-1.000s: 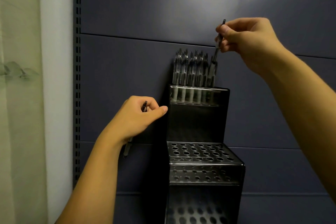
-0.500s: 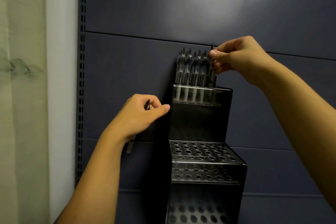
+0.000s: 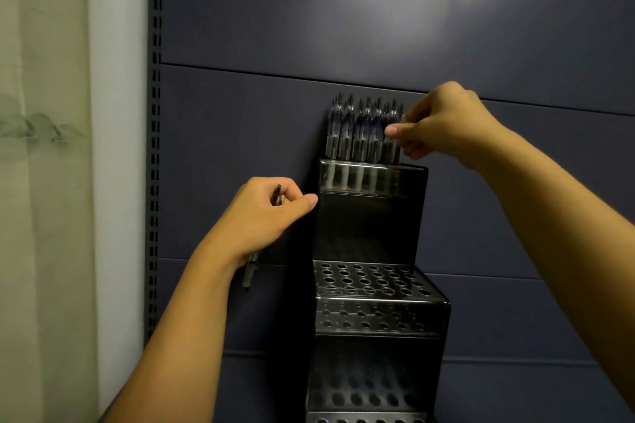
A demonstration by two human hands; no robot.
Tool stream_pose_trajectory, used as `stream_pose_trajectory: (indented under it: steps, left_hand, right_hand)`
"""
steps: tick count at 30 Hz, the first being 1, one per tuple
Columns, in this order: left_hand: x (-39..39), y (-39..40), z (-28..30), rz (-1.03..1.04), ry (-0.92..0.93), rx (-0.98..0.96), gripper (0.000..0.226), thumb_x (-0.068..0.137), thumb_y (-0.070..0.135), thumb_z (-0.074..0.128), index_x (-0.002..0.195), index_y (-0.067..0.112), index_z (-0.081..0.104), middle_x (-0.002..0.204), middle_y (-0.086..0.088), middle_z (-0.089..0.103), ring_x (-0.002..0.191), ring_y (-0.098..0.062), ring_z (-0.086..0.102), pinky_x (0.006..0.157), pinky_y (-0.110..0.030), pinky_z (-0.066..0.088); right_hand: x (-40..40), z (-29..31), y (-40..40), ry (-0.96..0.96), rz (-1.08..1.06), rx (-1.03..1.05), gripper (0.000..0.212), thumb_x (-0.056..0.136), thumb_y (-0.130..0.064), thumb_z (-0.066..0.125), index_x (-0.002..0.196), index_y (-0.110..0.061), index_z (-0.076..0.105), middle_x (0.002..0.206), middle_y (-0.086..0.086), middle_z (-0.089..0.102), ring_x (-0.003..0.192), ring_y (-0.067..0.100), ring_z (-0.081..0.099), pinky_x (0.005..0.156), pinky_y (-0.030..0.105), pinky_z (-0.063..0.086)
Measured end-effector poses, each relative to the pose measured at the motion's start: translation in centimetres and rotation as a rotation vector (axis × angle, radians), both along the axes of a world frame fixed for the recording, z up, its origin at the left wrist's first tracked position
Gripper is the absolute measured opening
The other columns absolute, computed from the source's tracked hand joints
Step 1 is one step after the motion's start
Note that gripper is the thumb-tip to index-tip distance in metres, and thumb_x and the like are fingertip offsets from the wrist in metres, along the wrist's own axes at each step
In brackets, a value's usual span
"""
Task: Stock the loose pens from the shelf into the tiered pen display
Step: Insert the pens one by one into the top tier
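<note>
A black tiered pen display (image 3: 369, 226) stands against the dark back panel. Its top tier holds several upright pens (image 3: 357, 130). The middle tier (image 3: 371, 281) and the lowest tier show empty holes. My right hand (image 3: 443, 123) pinches the rightmost pen of the top row, which sits down in its hole. My left hand (image 3: 264, 213) is beside the display's upper left edge and grips a loose pen (image 3: 249, 271); the pen's top sticks out above the fist and its tip hangs below the wrist.
A slotted shelf upright (image 3: 154, 147) runs down the left of the dark panel (image 3: 343, 10). Further left hang a white wall strip and a pale green curtain (image 3: 37, 182).
My right hand has come down and pushed its pen into the right end of the top tier. My left hand has stayed beside the display with its pen.
</note>
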State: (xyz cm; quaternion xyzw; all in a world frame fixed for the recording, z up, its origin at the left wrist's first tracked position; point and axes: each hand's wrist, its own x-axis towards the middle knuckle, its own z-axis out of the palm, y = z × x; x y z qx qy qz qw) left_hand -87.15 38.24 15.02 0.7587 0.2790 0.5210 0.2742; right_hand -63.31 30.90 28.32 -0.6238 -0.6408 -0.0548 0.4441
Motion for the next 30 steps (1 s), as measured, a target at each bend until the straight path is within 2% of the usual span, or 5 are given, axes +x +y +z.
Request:
stream_pose_trajectory:
  steps: [4,9,14,20,30]
  left_hand:
    - [-0.4,-0.9,0.4,0.004,-0.012,0.000,0.033,0.092,0.031,0.071,0.069,0.010,0.060,0.050,0.009,0.038,0.045,-0.006,0.031,0.045,-0.018,0.028]
    - [0.5,-3.4,2.8,-0.021,0.080,0.086,0.025,0.088,0.029,0.077,0.075,0.010,0.065,0.054,0.007,0.044,0.049,-0.006,0.039,0.048,-0.018,0.035]
    - [2.1,-6.4,5.2,-0.002,0.276,0.189,0.017,0.081,0.030,0.080,0.093,0.026,0.068,0.079,0.006,0.069,0.072,-0.016,0.066,0.074,-0.046,0.058]
    - [2.8,-8.2,5.3,0.067,0.293,0.193,0.025,0.079,0.028,0.080,0.099,0.023,0.066,0.091,0.001,0.074,0.086,-0.020,0.071,0.078,-0.052,0.058]
    - [2.9,-8.3,3.4,0.058,0.260,0.113,0.015,0.087,0.026,0.075,0.101,0.028,0.070,0.091,0.009,0.073,0.082,-0.012,0.068,0.079,-0.040,0.057]
  right_hand:
    - [0.0,-0.7,-1.8,-0.224,-0.107,0.150,0.037,0.083,-0.040,0.079,0.086,-0.003,0.077,0.074,0.011,0.073,0.072,0.022,0.072,0.079,0.039,0.061]
    - [-2.4,-1.2,-4.1,-0.225,0.165,0.165,0.021,0.080,-0.042,0.084,0.083,-0.022,0.079,0.067,-0.003,0.069,0.064,0.008,0.062,0.068,0.030,0.057]
    - [-4.9,-2.5,-4.6,-0.236,0.400,0.028,0.013,0.081,-0.037,0.084,0.083,-0.024,0.081,0.076,-0.006,0.076,0.077,0.010,0.070,0.077,0.033,0.059]
    - [-4.8,-3.9,-5.1,-0.137,0.429,-0.004,0.010,0.080,-0.029,0.086,0.082,-0.021,0.080,0.070,-0.010,0.073,0.067,-0.002,0.065,0.066,0.018,0.050]
    - [-3.5,-6.8,-6.1,0.328,0.576,0.081,0.012,0.084,-0.011,0.082,0.082,-0.004,0.073,0.073,0.011,0.071,0.063,0.018,0.065,0.061,0.030,0.053]
